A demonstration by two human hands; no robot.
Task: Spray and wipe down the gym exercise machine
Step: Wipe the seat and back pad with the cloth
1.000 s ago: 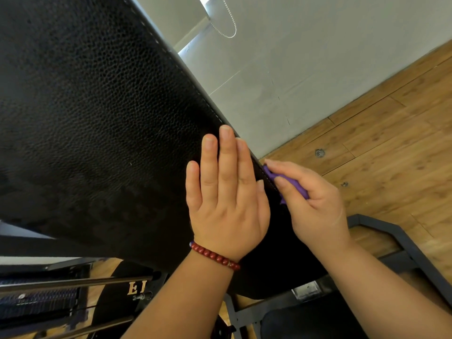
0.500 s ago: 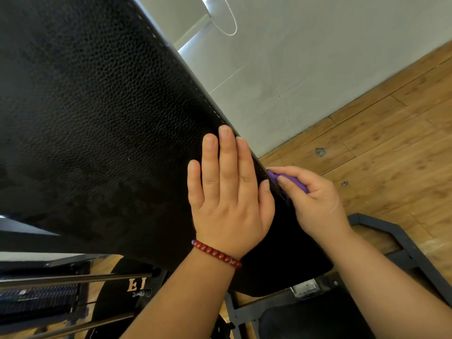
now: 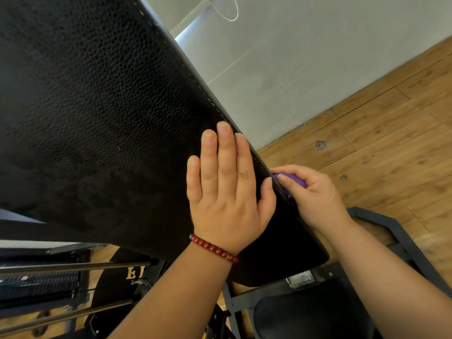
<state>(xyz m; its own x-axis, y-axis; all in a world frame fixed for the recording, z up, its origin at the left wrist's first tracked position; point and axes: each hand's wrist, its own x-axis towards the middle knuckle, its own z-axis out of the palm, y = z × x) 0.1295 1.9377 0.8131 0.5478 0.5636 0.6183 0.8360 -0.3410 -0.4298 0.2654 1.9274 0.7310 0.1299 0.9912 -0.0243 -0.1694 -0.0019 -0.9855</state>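
Softly does it: a cloth worked along the pad's stitched edge

The purple cloth (image 3: 293, 178) is bunched small inside the right hand (image 3: 313, 199). The fingers and thumb curl round it and press it to the side edge of the black pad (image 3: 110, 118), just right of the thumb of the left hand (image 3: 227, 199). Only a little of the cloth shows between the fingers. It looks light, limp and easily crumpled, so it is probably best held wadded in the fingertips, as it is, with a fold turned toward the seam. No spray bottle is in view.

The left hand lies flat on the face of the pad, fingers straight and together, grasping nothing, seemingly to steady it. The pad's cover is pebbled and leather-like, likely a bit slick when wet, and should give slightly over a stiff backing. The white stitching (image 3: 210, 101) running on past the left fingertips may snag the cloth.

A red bead bracelet (image 3: 212, 248) sits at the left wrist. Just right of the right wrist, a dark metal frame (image 3: 374, 216) stands on the wooden floor (image 3: 391, 143). Between the forearms is a second black pad (image 3: 305, 314), and beyond the hands a grey wall (image 3: 293, 57).
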